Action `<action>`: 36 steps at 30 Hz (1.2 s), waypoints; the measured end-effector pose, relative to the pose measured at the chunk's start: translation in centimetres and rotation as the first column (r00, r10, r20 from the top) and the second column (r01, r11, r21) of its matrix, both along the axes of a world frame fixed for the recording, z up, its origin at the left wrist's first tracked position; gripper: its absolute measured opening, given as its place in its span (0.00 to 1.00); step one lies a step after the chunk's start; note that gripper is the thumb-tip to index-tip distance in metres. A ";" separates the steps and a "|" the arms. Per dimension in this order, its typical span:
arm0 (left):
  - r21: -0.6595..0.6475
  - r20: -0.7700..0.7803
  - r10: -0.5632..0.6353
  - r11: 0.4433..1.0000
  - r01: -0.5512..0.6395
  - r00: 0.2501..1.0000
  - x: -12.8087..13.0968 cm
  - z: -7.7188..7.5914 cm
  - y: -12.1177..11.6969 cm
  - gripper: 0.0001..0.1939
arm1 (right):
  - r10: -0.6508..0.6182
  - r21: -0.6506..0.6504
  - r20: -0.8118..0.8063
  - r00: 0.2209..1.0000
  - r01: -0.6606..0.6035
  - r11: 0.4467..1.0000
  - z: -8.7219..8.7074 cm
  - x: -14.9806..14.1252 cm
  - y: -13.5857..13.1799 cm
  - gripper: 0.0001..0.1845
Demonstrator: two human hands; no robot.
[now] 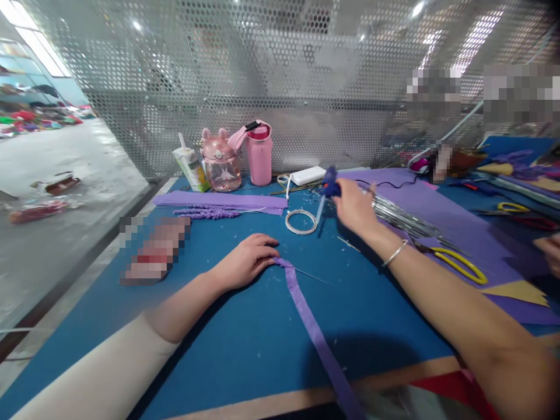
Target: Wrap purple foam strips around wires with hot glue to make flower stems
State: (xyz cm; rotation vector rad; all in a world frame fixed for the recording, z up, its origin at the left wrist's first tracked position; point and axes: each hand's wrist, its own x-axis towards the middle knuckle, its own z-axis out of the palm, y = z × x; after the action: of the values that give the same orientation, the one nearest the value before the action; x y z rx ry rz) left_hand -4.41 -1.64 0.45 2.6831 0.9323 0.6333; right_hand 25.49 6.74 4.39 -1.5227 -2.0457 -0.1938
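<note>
My left hand (250,261) rests low on the blue table, its fingers closed on the gathered end of a long purple strip (308,318). From that end the strip runs toward me and drops over the front edge. A thin wire (312,275) sticks out to the right of the fingertips. Farther back, my right hand (355,205) grips a dark blue glue gun (331,184), with a pale glue stick (321,209) slanting down from it. Below the glue gun lies a white ring (287,224), perhaps a tape roll.
Purple strips (219,200) and a ruffled purple piece (205,212) lie behind my left hand. A pink bottle (259,157), a clear cup (223,172) and a drink carton (192,169) stand at the back. Yellow-handled scissors (464,265) and wires (406,219) are right. Another person's hand (550,252) shows.
</note>
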 end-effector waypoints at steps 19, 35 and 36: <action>-0.018 -0.020 0.002 1.000 -0.003 1.000 0.1 0.4 -0.6 0.13 | 0.391 -0.306 -0.210 0.896 -0.440 0.844 -3.9 -2.4 -0.8 0.25; -0.422 0.161 0.181 0.901 -0.098 0.970 0.5 2.8 -1.6 0.14 | 0.272 -0.156 -0.189 0.943 -0.303 0.940 3.2 -2.1 -5.9 0.19; -0.474 0.179 0.219 0.873 -0.111 0.959 0.7 3.2 -1.9 0.15 | 0.373 -0.196 -0.095 0.923 -0.384 0.902 3.8 -2.7 -7.3 0.19</action>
State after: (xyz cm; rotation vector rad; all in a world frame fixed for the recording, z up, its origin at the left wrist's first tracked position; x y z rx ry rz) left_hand -3.73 -3.57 3.69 2.0792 1.0965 0.6408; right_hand 22.80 -0.58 8.19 -1.1936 -2.3276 0.2233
